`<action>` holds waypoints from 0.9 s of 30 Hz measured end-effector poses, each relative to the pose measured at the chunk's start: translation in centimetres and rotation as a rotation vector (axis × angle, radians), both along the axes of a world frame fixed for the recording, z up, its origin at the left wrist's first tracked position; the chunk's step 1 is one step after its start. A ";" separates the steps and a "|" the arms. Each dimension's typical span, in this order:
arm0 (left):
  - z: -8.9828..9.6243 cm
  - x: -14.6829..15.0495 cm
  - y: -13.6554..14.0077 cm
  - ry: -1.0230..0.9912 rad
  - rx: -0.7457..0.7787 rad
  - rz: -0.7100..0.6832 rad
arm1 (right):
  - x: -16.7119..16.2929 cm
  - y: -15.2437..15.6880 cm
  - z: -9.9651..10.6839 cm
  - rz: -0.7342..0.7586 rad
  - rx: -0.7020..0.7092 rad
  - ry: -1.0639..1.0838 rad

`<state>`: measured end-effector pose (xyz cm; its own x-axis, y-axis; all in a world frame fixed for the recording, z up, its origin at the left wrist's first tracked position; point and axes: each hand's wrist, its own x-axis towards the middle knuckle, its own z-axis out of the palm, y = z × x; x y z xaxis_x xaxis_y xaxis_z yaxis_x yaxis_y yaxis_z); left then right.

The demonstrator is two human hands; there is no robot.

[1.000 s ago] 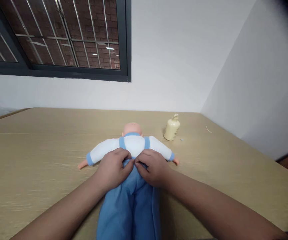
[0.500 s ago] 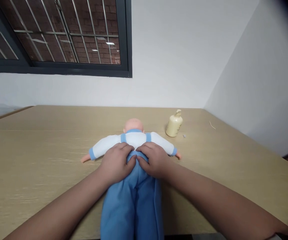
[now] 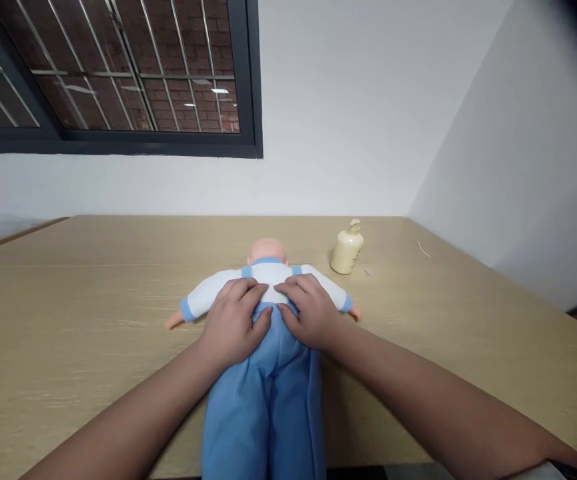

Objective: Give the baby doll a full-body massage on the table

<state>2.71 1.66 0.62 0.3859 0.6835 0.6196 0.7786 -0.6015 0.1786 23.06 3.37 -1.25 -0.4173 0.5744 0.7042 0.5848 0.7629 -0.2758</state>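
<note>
A baby doll (image 3: 267, 373) in a white long-sleeved top and blue trousers with shoulder straps lies face down, head away from me, arms spread to both sides. On the left of its lower back rests my left hand (image 3: 235, 321), thumb apart from the fingers. My right hand (image 3: 313, 313) lies opposite on the right side in the same way. Both palms touch the doll around the waist, and the fingertips point inward with a small gap of white cloth between them. Neither hand lifts the doll. Its face is hidden against the table.
A cream pump bottle (image 3: 347, 251) stands beyond the doll's right arm, with a small grey bit (image 3: 367, 272) beside it. A thin pale strip (image 3: 423, 249) lies farther right on the wooden table (image 3: 83, 360). Walls and a barred window (image 3: 138, 73) close off the back.
The fingers of both hands have slid slightly up the doll's back. The fingertips and thumbs of the two hands are a little farther apart. The doll keeps its pose.
</note>
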 end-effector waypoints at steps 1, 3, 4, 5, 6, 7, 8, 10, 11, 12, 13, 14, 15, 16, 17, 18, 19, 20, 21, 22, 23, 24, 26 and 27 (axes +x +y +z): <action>0.1 0.0 0.1 0.007 -0.041 0.000 | 0.0 0.0 0.0 0.006 -0.009 -0.014; 0.5 -0.1 0.3 0.009 -0.131 -0.004 | 0.0 0.0 0.2 0.025 -0.049 -0.045; 0.7 -0.1 0.4 0.005 -0.171 -0.003 | 0.0 0.0 0.3 0.032 -0.075 -0.058; 0.9 -0.2 0.5 -0.001 -0.206 -0.002 | 0.1 -0.1 0.5 0.037 -0.100 -0.068; 1.2 -0.2 0.5 -0.009 -0.237 -0.002 | 0.1 -0.1 0.7 0.043 -0.124 -0.077; 1.4 -0.1 0.5 -0.019 -0.264 -0.004 | 0.1 -0.1 0.9 0.051 -0.146 -0.087; 1.6 -0.1 0.5 -0.026 -0.289 -0.009 | 0.1 -0.2 1.0 0.059 -0.165 -0.096; 1.8 0.0 0.4 -0.036 -0.317 -0.028 | 0.0 -0.3 1.3 0.055 -0.191 -0.111; 1.8 0.1 0.4 -0.038 -0.310 -0.035 | 0.0 -0.3 1.3 0.041 -0.194 -0.114; 1.7 0.2 0.3 -0.038 -0.287 -0.038 | 0.0 -0.4 1.3 0.025 -0.186 -0.115; 1.6 0.2 0.2 -0.033 -0.250 -0.037 | -0.1 -0.4 1.2 0.009 -0.167 -0.116; 1.4 0.3 0.1 -0.025 -0.207 -0.036 | -0.1 -0.5 1.1 -0.003 -0.137 -0.118; 1.3 0.3 -0.1 -0.015 -0.161 -0.035 | -0.2 -0.5 1.0 -0.011 -0.098 -0.123; 1.1 0.3 -0.2 -0.007 -0.118 -0.035 | -0.2 -0.6 0.9 -0.018 -0.058 -0.128; 1.0 0.3 -0.2 -0.003 -0.081 -0.032 | -0.2 -0.7 0.9 -0.024 -0.023 -0.133; 0.9 0.3 -0.3 -0.002 -0.053 -0.028 | -0.2 -0.7 0.8 -0.029 0.003 -0.135; 0.9 0.3 -0.3 -0.002 -0.036 -0.023 | -0.2 -0.8 0.8 -0.031 0.019 -0.134; 0.9 0.3 -0.3 -0.002 -0.032 -0.018 | -0.2 -0.8 0.8 -0.028 0.023 -0.131; 0.9 0.2 -0.3 -0.001 -0.042 -0.017 | -0.2 -0.8 0.8 -0.023 0.021 -0.128; 0.9 0.2 -0.2 0.002 -0.063 -0.023 | -0.2 -0.8 0.8 -0.015 0.012 -0.127; 1.0 0.2 -0.1 0.007 -0.094 -0.033 | -0.2 -0.7 0.8 -0.008 -0.001 -0.131; 1.0 0.2 0.1 0.013 -0.128 -0.043 | -0.1 -0.6 0.8 -0.003 -0.018 -0.140; 1.2 0.1 0.4 0.028 -0.194 -0.058 | -0.1 -0.3 0.8 -0.001 -0.058 -0.168; 1.3 0.0 0.5 0.036 -0.220 -0.066 | -0.1 -0.2 0.8 -0.001 -0.077 -0.185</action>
<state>2.73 2.20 1.96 0.4538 0.7731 0.4432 0.7471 -0.6012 0.2836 23.00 3.21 -0.44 -0.5352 0.6241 0.5693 0.6313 0.7433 -0.2213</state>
